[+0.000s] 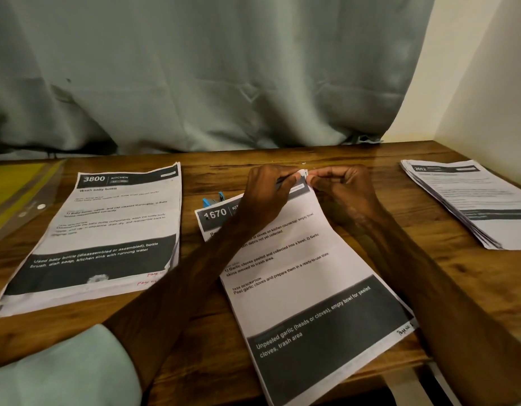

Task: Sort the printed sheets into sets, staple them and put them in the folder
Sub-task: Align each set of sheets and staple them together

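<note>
A set of printed sheets headed 1670 (306, 276) lies at the middle of the wooden table (385, 259), tilted. My left hand (268, 191) and my right hand (341, 186) both pinch its top right corner, fingertips nearly touching. A small blue stapler (213, 198) peeks out just behind the set's top left corner, mostly hidden by paper. A stack of sheets headed 3800 (107, 230) lies at the left. Another stack (473, 200) lies at the right. A yellow folder in a clear sleeve (16, 189) sits at the far left edge.
A grey-green curtain (194, 83) hangs behind the table's far edge. A pale wall (487, 83) borders the table on the right. My light sleeve (63, 367) shows at the lower left. The 1670 set overhangs the table's near edge.
</note>
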The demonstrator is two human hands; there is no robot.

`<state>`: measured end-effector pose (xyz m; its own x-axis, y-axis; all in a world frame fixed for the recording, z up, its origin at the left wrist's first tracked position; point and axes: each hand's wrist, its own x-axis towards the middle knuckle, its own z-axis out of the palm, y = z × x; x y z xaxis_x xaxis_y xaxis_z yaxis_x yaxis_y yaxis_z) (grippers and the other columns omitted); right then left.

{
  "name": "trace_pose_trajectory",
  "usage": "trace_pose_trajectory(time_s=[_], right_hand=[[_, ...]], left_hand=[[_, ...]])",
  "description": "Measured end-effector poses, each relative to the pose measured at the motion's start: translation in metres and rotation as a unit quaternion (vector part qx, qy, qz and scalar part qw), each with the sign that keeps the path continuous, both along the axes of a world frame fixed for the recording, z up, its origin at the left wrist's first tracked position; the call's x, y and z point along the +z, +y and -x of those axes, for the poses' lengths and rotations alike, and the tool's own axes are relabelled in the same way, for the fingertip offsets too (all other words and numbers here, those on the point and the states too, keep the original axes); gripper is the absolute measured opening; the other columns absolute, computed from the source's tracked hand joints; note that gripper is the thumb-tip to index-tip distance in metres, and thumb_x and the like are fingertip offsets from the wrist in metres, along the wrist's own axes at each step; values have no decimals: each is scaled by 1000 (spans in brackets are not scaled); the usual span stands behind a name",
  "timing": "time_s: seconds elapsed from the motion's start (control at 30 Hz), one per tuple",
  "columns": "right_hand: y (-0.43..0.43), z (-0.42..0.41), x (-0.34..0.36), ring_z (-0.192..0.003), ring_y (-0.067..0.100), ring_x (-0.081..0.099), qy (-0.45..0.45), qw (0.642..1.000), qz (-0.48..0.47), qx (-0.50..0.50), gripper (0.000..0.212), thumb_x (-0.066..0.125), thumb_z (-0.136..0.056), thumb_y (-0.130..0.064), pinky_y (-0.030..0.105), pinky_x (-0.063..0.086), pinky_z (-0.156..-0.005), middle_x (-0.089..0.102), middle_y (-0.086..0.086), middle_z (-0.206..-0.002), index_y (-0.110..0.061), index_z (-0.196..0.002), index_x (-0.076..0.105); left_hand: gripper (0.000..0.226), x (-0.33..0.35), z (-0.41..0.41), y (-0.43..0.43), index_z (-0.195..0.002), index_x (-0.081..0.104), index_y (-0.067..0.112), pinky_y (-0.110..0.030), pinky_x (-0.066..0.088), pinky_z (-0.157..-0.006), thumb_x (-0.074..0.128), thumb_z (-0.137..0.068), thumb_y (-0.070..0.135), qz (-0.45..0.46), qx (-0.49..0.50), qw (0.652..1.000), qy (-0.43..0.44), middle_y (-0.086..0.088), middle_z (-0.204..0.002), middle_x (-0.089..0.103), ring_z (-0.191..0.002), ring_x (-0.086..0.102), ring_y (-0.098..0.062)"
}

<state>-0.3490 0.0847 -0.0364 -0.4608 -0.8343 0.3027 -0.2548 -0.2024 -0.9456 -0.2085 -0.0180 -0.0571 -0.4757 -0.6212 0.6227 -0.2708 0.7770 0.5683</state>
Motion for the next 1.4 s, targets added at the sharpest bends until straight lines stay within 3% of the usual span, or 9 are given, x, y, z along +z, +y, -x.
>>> trace_pose_trajectory(time_s=[0.2,0.4,0.53,0.67,0.9,1.0,1.2,1.37,1.4], right_hand=[[5,-2,6,-74,23,74,-58,998,-18,18,19,69,-92,-5,32,60,-65,76,16,-94,7,-105,72],[4,1,5,-84,31,76,-58,997,-47,12,20,68,-95,-16,55,58,-84,77,14,-95,1,-105,72],[4,1,4,-89,36,74,-45,998,-49,16,19,68,-95,-17,63,56,-89,76,16,-97,-1,-103,73],[4,-2,7,-86,39,72,-77,996,-39,5,19,66,-95,-11,54,55,-82,74,23,-97,5,-103,72],[4,1,6,-86,32,75,-76,996,-42,28,19,66,-96,-13,41,58,-75,77,16,-96,2,-105,72],[5,5,5,-92,36,74,-62,995,-53,51,21,68,-94,-16,45,60,-84,77,14,-100,-2,-109,72],[1,3,-1,-86,35,75,3,992,-88,96,25,71,-93,-17,44,63,-75,77,13,-100,-4,-114,72],[-3,2,-6,-78,32,75,32,996,-45,76,19,71,-92,-8,39,63,-71,77,16,-94,1,-107,75],[-4,2,-7,-78,31,75,33,996,-37,71,17,71,-91,-6,39,63,-71,77,16,-93,2,-105,75]], left_hand=[[27,3,-1,3,-117,75,7,-34,54,-79,61,-102,23,23,-6,1000,6,-9,-101,78,-82,70,-20],[27,6,-3,6,-116,76,10,-33,57,-77,60,-102,28,15,-21,1000,-2,-6,-100,79,-79,71,-15],[25,6,-3,5,-109,77,11,-27,49,-69,59,-103,27,12,-26,1000,-11,-6,-94,78,-74,68,-14],[29,6,-4,4,-108,78,9,-28,50,-69,58,-103,29,23,-37,999,-6,-6,-92,79,-73,70,-15],[30,5,-4,3,-109,78,10,-39,56,-80,59,-102,31,22,-28,999,-6,-6,-97,79,-79,71,-17],[27,7,-4,2,-116,77,11,-33,55,-85,61,-101,28,18,-26,999,9,-5,-107,78,-90,69,-13],[27,7,-5,-1,-116,77,10,-8,45,-80,62,-101,27,20,-18,999,17,-4,-111,77,-94,67,-9],[23,9,-4,2,-112,76,11,-5,43,-77,66,-98,26,30,-21,999,13,-3,-105,77,-87,65,-8],[24,8,-3,3,-112,76,13,-10,47,-78,68,-96,29,29,-8,999,17,-2,-103,76,-88,65,-10]])
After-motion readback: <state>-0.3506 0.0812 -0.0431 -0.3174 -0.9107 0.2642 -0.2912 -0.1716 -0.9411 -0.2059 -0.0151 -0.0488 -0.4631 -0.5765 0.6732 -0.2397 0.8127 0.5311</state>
